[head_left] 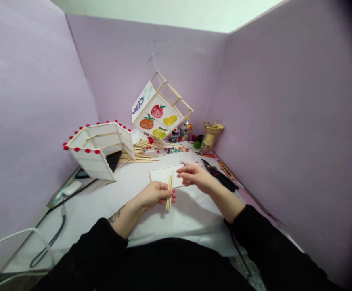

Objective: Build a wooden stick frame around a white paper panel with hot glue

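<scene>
A small bundle of short wooden sticks [169, 190] stands nearly upright in my left hand [158, 193], whose fingers and thumb are closed around it. Just right of the bundle's upper end hovers my right hand [195, 178]. Its fingers are loosely bent and apart, and I see nothing between them. Behind both hands a flat white panel edged with thin sticks [160, 173] lies on the white tabletop [127, 186], partly covered by the hands.
A white-sided stick frame with red pompoms [93, 161] stands left. A fruit-painted lantern [160, 111] hangs behind, above loose sticks [139, 155]. Paint pots [177, 150] and a bag of coloured pompoms [186, 131] sit at the back. Black-handled cutters [221, 176] lie right.
</scene>
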A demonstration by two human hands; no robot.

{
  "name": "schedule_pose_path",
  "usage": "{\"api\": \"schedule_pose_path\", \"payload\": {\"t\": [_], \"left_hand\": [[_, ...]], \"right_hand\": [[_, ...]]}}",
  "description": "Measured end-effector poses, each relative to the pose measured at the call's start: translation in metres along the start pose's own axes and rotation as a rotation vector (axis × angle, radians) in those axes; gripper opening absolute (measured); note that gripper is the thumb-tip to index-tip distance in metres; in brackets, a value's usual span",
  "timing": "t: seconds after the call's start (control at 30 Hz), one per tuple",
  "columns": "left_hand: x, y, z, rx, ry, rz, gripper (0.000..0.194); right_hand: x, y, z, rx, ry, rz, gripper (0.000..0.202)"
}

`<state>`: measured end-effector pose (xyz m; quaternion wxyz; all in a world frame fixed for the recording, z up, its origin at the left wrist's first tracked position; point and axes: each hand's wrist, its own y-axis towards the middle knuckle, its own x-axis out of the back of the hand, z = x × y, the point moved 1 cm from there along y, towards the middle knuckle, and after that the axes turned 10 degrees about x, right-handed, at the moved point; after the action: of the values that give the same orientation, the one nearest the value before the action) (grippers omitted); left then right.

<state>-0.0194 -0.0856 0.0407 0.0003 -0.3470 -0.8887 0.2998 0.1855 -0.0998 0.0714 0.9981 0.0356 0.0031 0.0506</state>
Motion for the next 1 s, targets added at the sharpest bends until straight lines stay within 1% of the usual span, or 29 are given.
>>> {"api": "schedule_pose_path", "payload": {"t": [0.1, 0.17, 0.2, 0.27, 0.3, 0.33, 0.37, 0.43, 0.5, 0.53, 0.6, 0.63, 0.7, 0.77, 0.87, 1.0], "left_hand": [[0.005, 0.001, 0.000, -0.016, -0.014, -0.029, 0.030], [0.009, 0.000, -0.002, -0.034, -0.025, -0.060, 0.030], [0.010, 0.000, -0.004, -0.043, -0.034, -0.076, 0.031], [0.011, 0.000, -0.008, -0.059, -0.059, -0.102, 0.030], [0.011, 0.000, -0.011, -0.065, -0.073, -0.113, 0.030], [0.010, 0.000, -0.013, -0.075, -0.090, -0.126, 0.029], [0.010, 0.002, -0.015, -0.091, -0.111, -0.138, 0.029], [0.009, 0.005, -0.020, -0.138, -0.150, -0.165, 0.028], [0.009, 0.009, -0.023, -0.195, -0.175, -0.190, 0.030], [0.010, 0.012, -0.025, -0.217, -0.179, -0.193, 0.032], [0.013, 0.015, -0.027, -0.252, -0.168, -0.199, 0.037], [0.017, 0.017, -0.028, -0.269, -0.156, -0.211, 0.040], [0.026, 0.020, -0.029, -0.316, -0.134, -0.255, 0.043], [0.037, 0.023, -0.029, -0.372, -0.145, -0.298, 0.044], [0.054, 0.029, -0.027, -0.421, -0.182, -0.303, 0.044], [0.073, 0.038, -0.026, -0.452, -0.202, -0.351, 0.048]], "right_hand": [[0.053, -0.021, 0.008, 0.078, -0.130, -0.233, 0.040], [0.087, -0.038, 0.003, 0.071, -0.197, -0.379, 0.039], [0.101, -0.047, -0.002, 0.058, -0.211, -0.434, 0.039], [0.119, -0.063, -0.013, 0.028, -0.242, -0.511, 0.038], [0.121, -0.070, -0.018, 0.020, -0.262, -0.521, 0.038], [0.120, -0.075, -0.021, 0.019, -0.287, -0.513, 0.037], [0.114, -0.078, -0.023, 0.024, -0.317, -0.482, 0.035], [0.092, -0.078, -0.021, 0.054, -0.383, -0.369, 0.031], [0.061, -0.069, -0.015, 0.097, -0.445, -0.201, 0.025], [0.044, -0.061, -0.012, 0.125, -0.472, -0.096, 0.023], [0.011, -0.041, -0.007, 0.195, -0.496, 0.015, 0.022], [-0.004, -0.030, -0.006, 0.227, -0.496, 0.039, 0.023], [-0.029, -0.005, -0.008, 0.258, -0.485, 0.041, 0.023], [-0.049, 0.019, -0.013, 0.229, -0.444, 0.041, 0.023], [-0.069, 0.049, -0.020, 0.188, -0.413, 0.032, 0.021], [-0.083, 0.079, -0.022, 0.135, -0.425, 0.038, 0.024]]}}
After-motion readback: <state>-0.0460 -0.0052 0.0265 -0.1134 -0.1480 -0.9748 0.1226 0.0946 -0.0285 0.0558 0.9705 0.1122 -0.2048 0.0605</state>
